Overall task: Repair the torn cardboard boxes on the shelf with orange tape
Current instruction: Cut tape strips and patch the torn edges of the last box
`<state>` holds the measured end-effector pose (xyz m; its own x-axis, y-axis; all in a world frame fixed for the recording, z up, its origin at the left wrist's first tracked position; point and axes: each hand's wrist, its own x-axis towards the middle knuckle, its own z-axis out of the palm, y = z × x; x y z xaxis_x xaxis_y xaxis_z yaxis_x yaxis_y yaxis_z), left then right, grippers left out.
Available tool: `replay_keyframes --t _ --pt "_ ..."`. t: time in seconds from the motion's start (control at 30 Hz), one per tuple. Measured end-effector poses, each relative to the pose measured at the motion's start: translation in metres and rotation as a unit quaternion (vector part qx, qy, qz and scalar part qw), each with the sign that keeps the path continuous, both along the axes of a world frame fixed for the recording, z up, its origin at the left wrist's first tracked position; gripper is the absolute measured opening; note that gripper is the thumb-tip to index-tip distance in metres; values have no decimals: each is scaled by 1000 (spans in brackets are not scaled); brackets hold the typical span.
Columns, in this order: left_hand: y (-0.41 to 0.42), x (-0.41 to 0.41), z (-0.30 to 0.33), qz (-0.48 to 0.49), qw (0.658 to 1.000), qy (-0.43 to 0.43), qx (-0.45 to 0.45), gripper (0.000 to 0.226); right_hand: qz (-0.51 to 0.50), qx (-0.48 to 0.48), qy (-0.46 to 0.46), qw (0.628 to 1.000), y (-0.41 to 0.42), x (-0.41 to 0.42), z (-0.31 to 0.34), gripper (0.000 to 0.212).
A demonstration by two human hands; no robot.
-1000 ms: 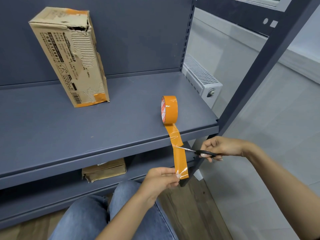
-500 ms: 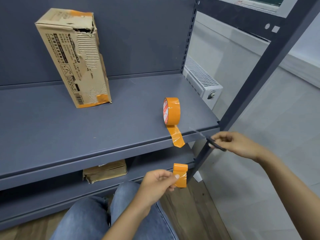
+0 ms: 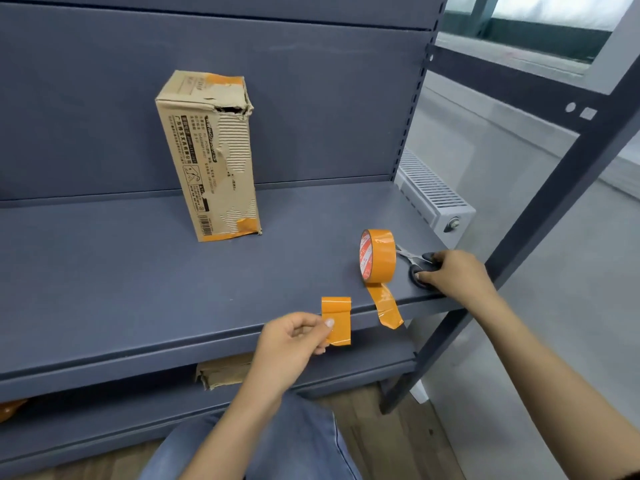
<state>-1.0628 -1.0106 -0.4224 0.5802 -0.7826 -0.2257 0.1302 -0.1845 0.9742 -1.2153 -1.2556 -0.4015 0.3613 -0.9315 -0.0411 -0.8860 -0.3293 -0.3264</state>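
Observation:
A tall torn cardboard box (image 3: 214, 157) stands upright on the grey shelf (image 3: 138, 289), its top right corner ripped open, with orange tape patches at top and bottom. An orange tape roll (image 3: 378, 256) stands on edge near the shelf's right front, a loose tail hanging over the edge. My left hand (image 3: 294, 339) pinches a cut orange tape strip (image 3: 336, 320) in front of the shelf edge. My right hand (image 3: 453, 275) grips black-handled scissors (image 3: 417, 263) that lie on the shelf just right of the roll.
A second crushed cardboard box (image 3: 225, 372) lies on the lower shelf. A dark slanted upright (image 3: 540, 216) frames the shelf's right side, with a white radiator (image 3: 433, 195) behind it. My jeans-clad knees (image 3: 277, 445) are below the shelf. Something orange (image 3: 10, 408) shows at the lower left.
The scissors cut the strip free from the roll. My right hand then carried the scissors up onto the shelf beside the roll. My left hand lifted the cut strip slightly.

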Motion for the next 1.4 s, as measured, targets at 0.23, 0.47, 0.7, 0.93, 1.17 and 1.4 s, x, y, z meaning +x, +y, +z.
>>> replay_keyframes --t 0.23,0.47,0.7,0.93,1.17,1.4 --pt "-1 33 23 49 998 -32 -19 13 24 -145 -114 982 20 5 22 20" --pt "-4 58 46 51 992 -114 -28 8 423 -255 -251 832 112 76 50 28" --pt "8 84 59 69 978 -192 -42 12 489 -295 -238 785 115 133 68 25" --pt "17 103 66 88 972 -212 -50 13 514 -303 -206 775 112 158 83 18" --pt "21 115 72 98 970 -214 -59 15 511 -296 -221 776 113 171 97 25" --pt "20 122 81 74 961 -257 -66 13 472 -60 -257 841 111 174 119 14"
